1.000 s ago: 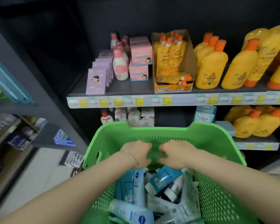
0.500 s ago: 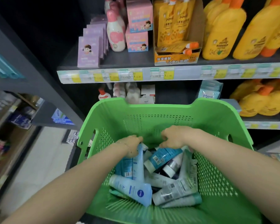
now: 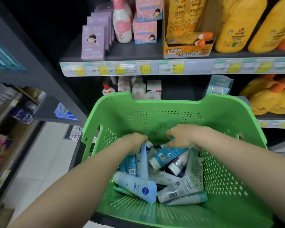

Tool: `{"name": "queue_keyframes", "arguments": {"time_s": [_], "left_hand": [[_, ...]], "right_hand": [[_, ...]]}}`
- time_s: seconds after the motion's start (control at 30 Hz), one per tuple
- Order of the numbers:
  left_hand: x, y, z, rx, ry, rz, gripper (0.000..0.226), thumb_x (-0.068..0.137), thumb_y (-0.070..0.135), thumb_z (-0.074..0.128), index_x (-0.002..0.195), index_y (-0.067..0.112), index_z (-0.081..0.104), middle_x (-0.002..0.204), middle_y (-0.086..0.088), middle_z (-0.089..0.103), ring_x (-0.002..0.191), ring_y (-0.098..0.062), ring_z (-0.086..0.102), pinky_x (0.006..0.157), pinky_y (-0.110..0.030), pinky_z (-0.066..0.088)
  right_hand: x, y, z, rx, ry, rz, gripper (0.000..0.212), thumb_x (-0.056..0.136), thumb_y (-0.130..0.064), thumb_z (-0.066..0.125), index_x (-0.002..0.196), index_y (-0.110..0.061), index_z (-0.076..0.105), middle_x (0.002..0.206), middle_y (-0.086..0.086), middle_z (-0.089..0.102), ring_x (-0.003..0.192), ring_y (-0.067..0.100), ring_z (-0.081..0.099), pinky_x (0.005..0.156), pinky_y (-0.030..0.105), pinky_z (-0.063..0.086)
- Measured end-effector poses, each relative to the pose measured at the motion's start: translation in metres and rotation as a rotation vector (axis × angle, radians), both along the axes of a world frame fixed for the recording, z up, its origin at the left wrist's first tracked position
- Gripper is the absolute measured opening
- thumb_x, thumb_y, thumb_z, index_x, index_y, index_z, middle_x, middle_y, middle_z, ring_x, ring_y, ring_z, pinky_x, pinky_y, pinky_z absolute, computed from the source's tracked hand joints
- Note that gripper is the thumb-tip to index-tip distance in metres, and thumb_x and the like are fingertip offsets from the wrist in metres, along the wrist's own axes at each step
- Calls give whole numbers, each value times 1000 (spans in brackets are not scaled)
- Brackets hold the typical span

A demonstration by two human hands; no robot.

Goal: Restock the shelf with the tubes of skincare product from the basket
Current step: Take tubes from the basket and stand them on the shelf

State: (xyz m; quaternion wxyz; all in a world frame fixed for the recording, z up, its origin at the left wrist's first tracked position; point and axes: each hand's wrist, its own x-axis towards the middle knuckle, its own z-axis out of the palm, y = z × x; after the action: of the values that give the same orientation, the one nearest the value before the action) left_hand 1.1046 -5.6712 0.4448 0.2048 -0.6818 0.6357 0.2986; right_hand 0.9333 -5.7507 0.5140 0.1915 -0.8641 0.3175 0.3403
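A green perforated basket (image 3: 164,111) stands in front of me and holds several skincare tubes in a loose pile. My left hand (image 3: 135,141) is down inside it, fingers closed around the top of a pale blue tube (image 3: 142,162) that stands upright. My right hand (image 3: 179,137) grips the end of a teal tube (image 3: 167,155) with a white cap, which lies tilted. A light blue tube with a round dark logo (image 3: 136,186) lies flat at the front of the pile. The dark shelf (image 3: 138,53) rises behind the basket.
The upper shelf carries purple boxes (image 3: 93,41), a pink-and-white bottle (image 3: 123,27), pink boxes (image 3: 145,32), a yellow pouch display (image 3: 187,38) and yellow bottles (image 3: 237,27). More bottles (image 3: 270,99) sit on the lower shelf (image 3: 273,118). Another shelving unit (image 3: 15,96) stands at left, beside a pale tiled floor (image 3: 39,162).
The view has tipped down and closer to the basket. Both hands have dropped from the basket's far side into the pile and closed on tubes.
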Motion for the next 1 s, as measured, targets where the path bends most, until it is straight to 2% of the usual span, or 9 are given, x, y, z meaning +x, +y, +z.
{"name": "queue_keyframes", "arguments": {"time_s": [0.2,0.33,0.43,0.6,0.7,0.8,0.9,0.93,1.0], "left_hand": [[5,-5,9,-37,85,59,37,73,21,78,107,27,63,112,3,60,99,-22,58,79,-35,52],[7,-9,19,-18,167,83,27,64,27,85,86,24,69,78,13,61,79,-14,59,65,-27,49],[6,-11,24,30,294,107,18,67,23,84,78,19,70,70,16,60,68,-5,53,62,-22,42],[5,-10,36,86,505,155,20,74,16,79,64,18,61,67,11,63,61,4,57,76,-25,46],[7,-12,45,47,597,197,18,75,15,78,65,16,62,65,8,62,63,-5,55,80,-32,47],[10,-14,51,8,692,251,17,76,14,77,67,14,63,63,7,63,60,-6,55,68,-22,46],[12,-15,58,-45,797,333,18,78,12,75,67,12,61,60,6,63,54,-3,55,53,-13,41],[12,-16,60,-78,825,361,19,79,12,74,66,12,60,61,2,62,55,-5,54,51,-13,40],[13,-17,63,-153,877,420,21,80,13,73,65,13,59,67,-6,59,59,-11,50,51,-15,38]], "right_hand": [[0,2,-3,12,-5,9,49,94,-50,46,127,-14,51,121,6,59,106,24,59,93,42,49],[-1,2,-6,28,1,15,49,94,-49,46,127,-14,52,120,6,60,106,24,60,93,42,50],[-1,4,-6,31,-2,26,49,95,-47,46,130,-13,50,120,6,60,106,23,59,93,40,49],[0,3,-9,48,-7,47,57,95,-48,48,140,-14,43,139,6,50,121,25,51,101,39,44],[-1,3,-10,110,-15,21,69,88,-52,57,143,-15,38,144,3,45,125,23,48,104,37,41],[2,4,-8,188,-53,-1,75,82,-51,66,142,-15,39,138,0,49,117,18,51,94,27,41],[4,3,-11,273,-137,-72,71,76,-44,75,134,-17,43,113,-6,54,99,13,52,83,24,40],[4,2,-12,298,-170,-94,71,74,-42,78,132,-18,44,107,-10,53,98,13,53,84,24,42],[3,0,-15,354,-239,-147,65,72,-36,81,127,-19,50,108,-10,60,102,16,59,93,31,47]]}}
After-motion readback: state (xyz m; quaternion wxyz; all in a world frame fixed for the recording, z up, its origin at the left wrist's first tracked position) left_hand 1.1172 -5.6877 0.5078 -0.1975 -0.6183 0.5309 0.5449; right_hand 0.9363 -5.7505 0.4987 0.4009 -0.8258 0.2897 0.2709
